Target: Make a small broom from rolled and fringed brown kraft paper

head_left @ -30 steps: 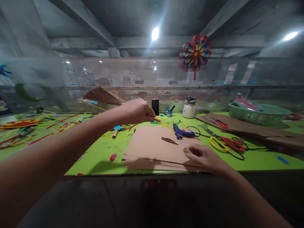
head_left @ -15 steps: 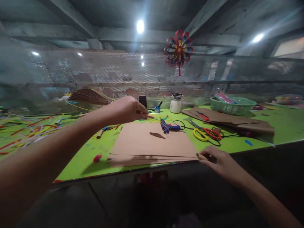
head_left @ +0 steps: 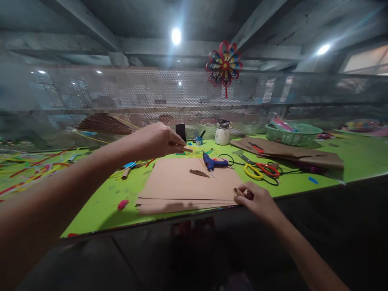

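Observation:
My left hand (head_left: 157, 139) reaches out over the green table (head_left: 100, 206), its fingers pinched on a thin stick whose tip points right above the stacked brown cardboard sheets (head_left: 188, 184). A small brown cardboard scrap (head_left: 199, 173) lies on the top sheet. At the stack's near right corner, by the table edge, my right hand (head_left: 256, 200) rests with curled fingers touching the sheets. Just beyond the stack lies a blue glue gun (head_left: 212, 162).
Yellow and red scissors (head_left: 260, 169) and a black cord lie right of the stack. More cardboard (head_left: 291, 152), a green basket (head_left: 292, 134), a white jar (head_left: 222, 135), a black phone (head_left: 181, 131) and a bundle of brown sticks (head_left: 103, 124) stand further back. Colourful strips (head_left: 33, 163) litter the left.
The view swung right and then steadied. My right hand slid off the stack's right corner toward the table edge, then came back onto the corner. My left hand keeps its pinch.

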The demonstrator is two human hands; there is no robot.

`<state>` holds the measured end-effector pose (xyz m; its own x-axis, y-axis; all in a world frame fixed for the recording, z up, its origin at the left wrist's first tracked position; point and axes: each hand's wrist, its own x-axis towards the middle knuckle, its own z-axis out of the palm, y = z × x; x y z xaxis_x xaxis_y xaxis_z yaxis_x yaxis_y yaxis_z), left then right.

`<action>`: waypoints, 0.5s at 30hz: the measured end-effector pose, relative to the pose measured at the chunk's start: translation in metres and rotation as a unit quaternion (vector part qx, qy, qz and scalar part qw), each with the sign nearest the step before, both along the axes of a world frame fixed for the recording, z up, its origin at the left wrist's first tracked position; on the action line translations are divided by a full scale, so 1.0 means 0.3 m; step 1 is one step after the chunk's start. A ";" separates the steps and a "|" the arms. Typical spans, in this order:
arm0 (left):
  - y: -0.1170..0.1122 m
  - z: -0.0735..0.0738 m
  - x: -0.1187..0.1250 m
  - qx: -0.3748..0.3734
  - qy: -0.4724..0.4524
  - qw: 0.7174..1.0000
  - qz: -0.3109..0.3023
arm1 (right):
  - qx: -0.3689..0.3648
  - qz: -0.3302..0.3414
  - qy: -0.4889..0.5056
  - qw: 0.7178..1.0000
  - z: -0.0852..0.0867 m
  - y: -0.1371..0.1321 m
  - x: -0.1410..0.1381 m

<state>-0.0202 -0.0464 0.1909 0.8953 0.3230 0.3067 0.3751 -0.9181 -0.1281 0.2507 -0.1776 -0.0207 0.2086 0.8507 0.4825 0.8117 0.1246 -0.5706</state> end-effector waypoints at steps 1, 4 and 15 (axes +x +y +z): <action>0.005 -0.004 -0.004 -0.002 0.000 1.000 0.005 | -0.003 0.006 -0.010 1.000 0.003 0.000 -0.008; 0.010 0.004 -0.007 -0.004 -0.007 1.000 0.018 | -0.005 0.020 -0.014 1.000 0.016 0.007 -0.031; -0.035 0.041 0.007 0.010 -0.024 0.999 0.025 | 0.012 0.038 0.037 0.999 0.032 0.002 -0.054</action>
<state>-0.0181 -0.0568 0.2033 0.8628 0.3601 0.3548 0.4260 -0.8958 -0.1268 0.2346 -0.1772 -0.0111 0.1804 0.8533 0.4892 0.7546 0.1989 -0.6253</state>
